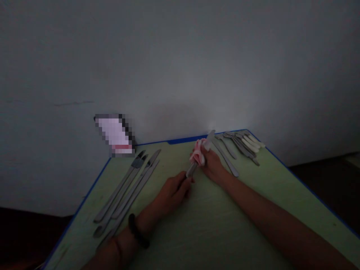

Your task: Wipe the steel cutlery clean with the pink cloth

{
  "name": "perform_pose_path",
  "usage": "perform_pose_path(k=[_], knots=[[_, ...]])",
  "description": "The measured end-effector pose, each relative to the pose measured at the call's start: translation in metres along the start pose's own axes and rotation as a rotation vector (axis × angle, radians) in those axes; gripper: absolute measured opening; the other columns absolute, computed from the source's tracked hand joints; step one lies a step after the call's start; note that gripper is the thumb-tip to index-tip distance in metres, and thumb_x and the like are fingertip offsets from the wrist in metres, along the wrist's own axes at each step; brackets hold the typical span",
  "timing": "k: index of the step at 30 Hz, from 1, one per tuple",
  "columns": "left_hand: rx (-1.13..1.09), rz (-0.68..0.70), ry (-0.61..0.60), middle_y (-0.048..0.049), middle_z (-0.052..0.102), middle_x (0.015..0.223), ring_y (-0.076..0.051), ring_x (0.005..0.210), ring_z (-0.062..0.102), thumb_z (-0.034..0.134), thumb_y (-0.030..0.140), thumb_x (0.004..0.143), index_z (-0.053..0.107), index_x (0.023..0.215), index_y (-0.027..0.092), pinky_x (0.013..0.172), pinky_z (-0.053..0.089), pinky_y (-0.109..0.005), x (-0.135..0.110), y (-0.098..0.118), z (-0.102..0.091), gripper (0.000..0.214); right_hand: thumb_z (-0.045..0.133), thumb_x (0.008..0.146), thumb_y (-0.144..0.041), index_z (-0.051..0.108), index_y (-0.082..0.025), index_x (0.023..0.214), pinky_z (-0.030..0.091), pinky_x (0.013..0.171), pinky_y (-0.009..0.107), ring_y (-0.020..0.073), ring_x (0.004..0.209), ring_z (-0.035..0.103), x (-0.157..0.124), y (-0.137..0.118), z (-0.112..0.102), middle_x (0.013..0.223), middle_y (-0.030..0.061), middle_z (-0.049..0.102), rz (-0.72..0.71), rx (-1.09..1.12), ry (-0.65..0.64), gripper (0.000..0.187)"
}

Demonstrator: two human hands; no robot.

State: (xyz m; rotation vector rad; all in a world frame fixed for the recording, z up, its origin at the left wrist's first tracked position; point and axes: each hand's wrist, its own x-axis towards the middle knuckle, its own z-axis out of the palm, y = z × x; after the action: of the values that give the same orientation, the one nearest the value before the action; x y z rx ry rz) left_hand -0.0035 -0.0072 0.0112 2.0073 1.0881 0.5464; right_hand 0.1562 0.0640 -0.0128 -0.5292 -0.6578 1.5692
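Note:
My left hand [173, 191], with a dark beaded bracelet on the wrist, is closed around the handle end of a table knife [192, 169]. My right hand [212, 163] grips a crumpled pink-and-white cloth [198, 152], which is wrapped around the middle of that knife. A pale blade tip shows beyond the cloth, pointing away from me. The knife is held slightly above the green table [213, 225]. Just right of the cloth lies another silver piece of cutlery [226, 157], its upper end near the blade tip.
Several long-handled silver utensils [129, 187] lie side by side on the left, partly under my left forearm. At the back right, several silver pieces [243, 146] and white-handled ones [251, 142] are bunched. A blurred-out phone-like object [114, 133] leans against the wall [180, 67].

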Motion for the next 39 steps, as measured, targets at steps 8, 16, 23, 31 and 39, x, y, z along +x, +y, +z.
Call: perform_pose_path(k=[8,16,23,31,39], knots=[[-0.170,-0.112,0.100,0.0049,0.054,0.054,-0.008,0.042,0.047,0.033,0.042,0.093,0.050,0.084,0.017,0.045,0.039,-0.019,0.006,-0.009,0.003,0.031,0.074,0.066,-0.028,0.058,-0.019,0.102,0.050,0.071,0.027,0.0142,0.077,0.063,-0.014,-0.001,0.005,0.096,0.0053,0.068,0.188,-0.180,-0.316,0.040],[-0.175,-0.197,0.157,0.0058,0.053,0.047,-0.008,0.036,0.046,0.036,0.044,0.090,0.055,0.086,0.016,0.041,0.038,-0.019,0.008,-0.008,0.003,0.034,0.065,0.074,-0.040,0.065,-0.015,0.094,0.047,0.063,0.023,0.0128,0.068,0.060,-0.010,0.005,-0.002,0.083,0.0051,0.068,0.092,-0.412,-0.303,0.032],[-0.149,-0.183,0.162,0.0060,0.052,0.048,-0.008,0.040,0.046,0.038,0.042,0.089,0.057,0.079,0.016,0.044,0.037,-0.019,0.007,-0.004,0.000,0.034,0.065,0.074,-0.034,0.064,-0.018,0.098,0.048,0.069,0.028,0.0154,0.074,0.062,-0.012,0.003,0.001,0.082,0.0033,0.067,0.028,-0.621,-0.357,0.029],[-0.146,-0.167,0.121,0.0036,0.053,0.053,-0.009,0.045,0.048,0.042,0.044,0.088,0.053,0.066,0.016,0.047,0.037,-0.020,0.006,-0.014,-0.002,0.037,0.069,0.070,-0.033,0.061,-0.017,0.101,0.050,0.072,0.030,0.0178,0.081,0.064,-0.013,0.003,0.002,0.091,0.0064,0.068,0.070,-0.637,-0.393,0.035],[-0.094,-0.184,0.110,0.0033,0.051,0.051,-0.009,0.046,0.047,0.040,0.049,0.087,0.056,0.064,0.015,0.048,0.035,-0.021,0.006,-0.015,-0.002,0.044,0.066,0.073,-0.033,0.061,-0.015,0.103,0.049,0.083,0.034,0.0188,0.091,0.065,-0.015,-0.003,0.004,0.105,0.0103,0.067,0.134,-0.645,-0.479,0.035]])
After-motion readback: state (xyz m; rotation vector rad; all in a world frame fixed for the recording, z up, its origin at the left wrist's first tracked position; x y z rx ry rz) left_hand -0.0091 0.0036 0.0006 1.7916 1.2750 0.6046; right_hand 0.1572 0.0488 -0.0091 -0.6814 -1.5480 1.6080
